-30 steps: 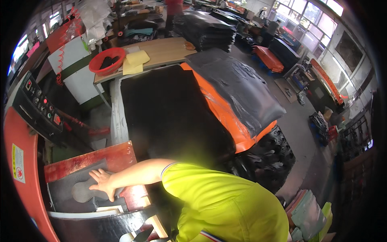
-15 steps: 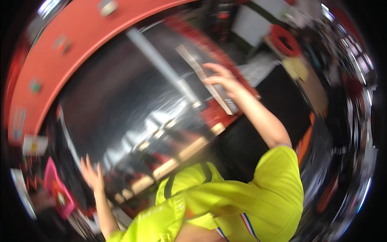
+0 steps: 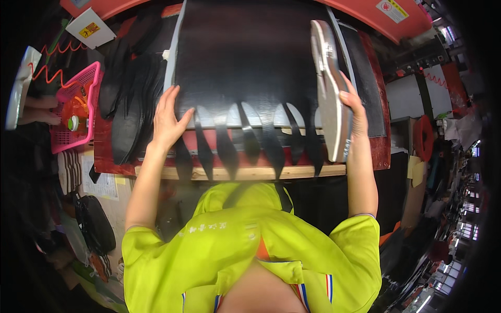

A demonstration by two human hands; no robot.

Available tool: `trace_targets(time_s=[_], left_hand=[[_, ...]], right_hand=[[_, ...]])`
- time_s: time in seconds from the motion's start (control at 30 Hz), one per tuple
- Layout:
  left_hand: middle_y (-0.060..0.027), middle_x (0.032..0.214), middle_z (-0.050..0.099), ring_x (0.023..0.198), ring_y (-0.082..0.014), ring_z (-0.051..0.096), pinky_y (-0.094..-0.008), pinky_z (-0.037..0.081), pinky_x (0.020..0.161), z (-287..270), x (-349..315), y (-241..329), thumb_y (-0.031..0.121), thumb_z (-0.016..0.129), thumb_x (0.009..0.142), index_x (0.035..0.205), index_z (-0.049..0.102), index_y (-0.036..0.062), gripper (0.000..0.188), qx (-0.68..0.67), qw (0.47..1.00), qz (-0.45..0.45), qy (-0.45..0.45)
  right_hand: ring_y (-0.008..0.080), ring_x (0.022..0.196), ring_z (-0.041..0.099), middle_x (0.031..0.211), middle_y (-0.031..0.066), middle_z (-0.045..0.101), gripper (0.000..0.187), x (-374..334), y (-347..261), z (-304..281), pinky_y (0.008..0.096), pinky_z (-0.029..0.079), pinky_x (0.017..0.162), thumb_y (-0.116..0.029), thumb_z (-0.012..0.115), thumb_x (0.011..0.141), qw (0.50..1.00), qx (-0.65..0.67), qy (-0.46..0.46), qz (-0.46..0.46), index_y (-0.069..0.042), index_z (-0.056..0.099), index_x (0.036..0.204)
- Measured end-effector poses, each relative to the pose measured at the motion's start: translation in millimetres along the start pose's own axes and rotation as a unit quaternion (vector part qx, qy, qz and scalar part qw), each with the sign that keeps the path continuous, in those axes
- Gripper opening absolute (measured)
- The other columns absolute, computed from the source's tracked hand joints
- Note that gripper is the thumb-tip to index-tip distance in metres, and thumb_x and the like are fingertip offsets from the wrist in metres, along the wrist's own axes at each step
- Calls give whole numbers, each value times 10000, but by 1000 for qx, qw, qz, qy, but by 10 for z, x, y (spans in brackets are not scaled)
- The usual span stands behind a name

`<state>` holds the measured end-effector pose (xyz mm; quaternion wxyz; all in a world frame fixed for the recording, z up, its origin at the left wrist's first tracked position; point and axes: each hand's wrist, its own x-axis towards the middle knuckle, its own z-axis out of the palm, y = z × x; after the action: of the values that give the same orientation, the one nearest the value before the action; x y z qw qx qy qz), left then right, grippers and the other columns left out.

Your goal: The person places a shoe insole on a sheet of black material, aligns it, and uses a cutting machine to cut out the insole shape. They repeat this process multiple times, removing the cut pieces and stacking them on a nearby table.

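Grey-and-white, sole-shaped cutting die [image 3: 329, 94] — long axis running near to far — sits at the sheet's right side, its right flank gripped by the fingers of the nearer right hand [image 3: 357, 110]. Well apart, the left hand [image 3: 168, 122] spreads empty fingers by the glossy black sheet's [image 3: 250, 57] left edge.

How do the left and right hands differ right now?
The left hand is spread, with nothing visible in it; the right hand grips a sole-shaped tool. The left hand is at the left of the black surface, the right hand at its right. Both are bare.
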<state>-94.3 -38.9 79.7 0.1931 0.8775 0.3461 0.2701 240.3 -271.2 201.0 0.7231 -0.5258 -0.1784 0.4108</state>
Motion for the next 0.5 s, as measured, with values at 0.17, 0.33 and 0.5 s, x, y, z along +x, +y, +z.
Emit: trace_targets(time_s=[0.17, 0.33, 0.5], left_hand=[[-162, 1339, 558, 1248, -352, 522, -441, 404, 1051, -36, -23, -147, 192, 711, 828, 1257, 607, 31, 470, 45, 995, 91, -3], [-157, 1384, 538, 1284, -339, 497, -456, 378, 1071, 71, -82, -179, 185, 657, 882, 1305, 583, 43, 452, 38, 995, 94, 4], [-128, 1416, 521, 1328, -312, 456, -457, 337, 1100, 73, -85, -170, 227, 624, 910, 1336, 563, 65, 460, 58, 995, 82, -16]], right_hand=[[130, 861, 634, 1047, 80, 647, 701, 447, 460, 851, 253, 520, 779, -63, 722, 769, 998, -14, -34, 57, -33, 450, 1415], [199, 900, 653, 1016, 139, 632, 750, 844, 893, 1553, 312, 534, 766, -53, 795, 703, 990, -122, -64, 33, -5, 451, 1368], [327, 1066, 619, 1133, 194, 613, 954, 1267, 1372, 2032, 433, 482, 953, -291, 875, 521, 904, -421, -1, -76, -118, 480, 1372]])
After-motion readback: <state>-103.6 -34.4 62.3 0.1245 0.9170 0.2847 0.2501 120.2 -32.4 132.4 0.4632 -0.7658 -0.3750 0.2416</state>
